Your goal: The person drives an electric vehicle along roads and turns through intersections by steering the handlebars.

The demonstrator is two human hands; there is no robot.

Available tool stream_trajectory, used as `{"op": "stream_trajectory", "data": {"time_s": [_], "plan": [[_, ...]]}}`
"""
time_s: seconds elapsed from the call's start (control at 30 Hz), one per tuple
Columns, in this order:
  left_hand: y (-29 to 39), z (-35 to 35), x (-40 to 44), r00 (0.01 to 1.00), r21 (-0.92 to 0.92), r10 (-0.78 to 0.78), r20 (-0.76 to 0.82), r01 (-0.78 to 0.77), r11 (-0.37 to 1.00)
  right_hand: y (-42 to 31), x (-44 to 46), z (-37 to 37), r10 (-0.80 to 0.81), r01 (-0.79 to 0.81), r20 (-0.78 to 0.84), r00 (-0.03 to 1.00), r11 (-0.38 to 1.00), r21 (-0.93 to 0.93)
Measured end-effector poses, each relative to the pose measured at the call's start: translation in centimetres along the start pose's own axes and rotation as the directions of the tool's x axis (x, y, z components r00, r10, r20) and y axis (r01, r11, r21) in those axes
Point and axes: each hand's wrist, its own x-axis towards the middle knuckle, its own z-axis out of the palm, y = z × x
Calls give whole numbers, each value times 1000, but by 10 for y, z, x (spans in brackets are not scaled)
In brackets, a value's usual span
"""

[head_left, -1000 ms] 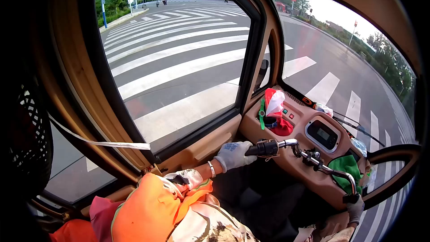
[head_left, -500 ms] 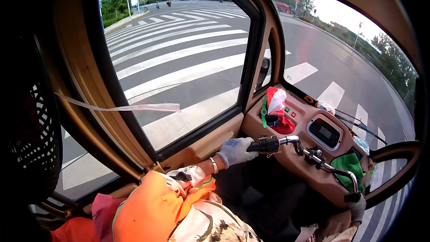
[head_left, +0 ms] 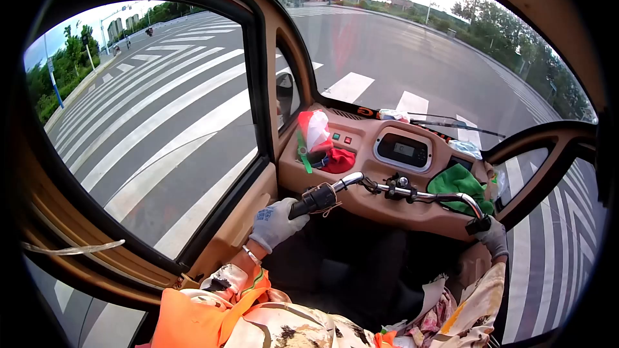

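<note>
My left hand (head_left: 276, 224), in a pale work glove, is wrapped round the black left grip (head_left: 313, 201) of a chrome handlebar (head_left: 387, 187). A light bracelet circles that wrist. At the bar's other end, my right hand (head_left: 495, 240), in a grey glove, is closed round the right grip, most of which it hides. Behind the bar is the tan dashboard (head_left: 290, 177) with a small display (head_left: 404, 149). A green cloth (head_left: 454, 183) lies on it near the right hand. Red and white cloth or bags (head_left: 317, 130) fill the left tray, beside a green strap (head_left: 303, 154).
Through the windshield (head_left: 387, 45) there is grey road, with trees and a red banner farther off. The left side window (head_left: 161, 122) shows white crossing stripes (head_left: 161, 135). A wiper (head_left: 458, 125) lies along the windshield's base. A clear strip (head_left: 74, 249) hangs at the left.
The view has turned to the right, so the dashboard and handlebar appear farther left and nearer the middle. Both hands stay on the grips.
</note>
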Motion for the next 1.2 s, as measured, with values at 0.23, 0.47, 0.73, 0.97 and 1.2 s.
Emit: {"op": "stream_trajectory", "data": {"time_s": [0.23,0.47,0.73,0.97,1.2], "plan": [[7,-1,1,999,-3,2,-33,-2,1000,-15,-12,-8,49,-49,-12,999,998,-48],[7,1,-2,997,-27,-29,-65,27,999,-34,-21,-11,60,-72,-116,991,992,-100],[-25,19,6,998,-60,-1,-70,-4,998,-51,-25,-28,164,-159,38,986,981,-114],[-15,12,0,998,-67,56,-35,-58,996,-47,-24,-22,178,-179,-20,984,976,-128],[-3,13,-4,997,-180,-80,-25,74,981,-47,-31,-8,27,-124,-292,956,940,-319]]}}
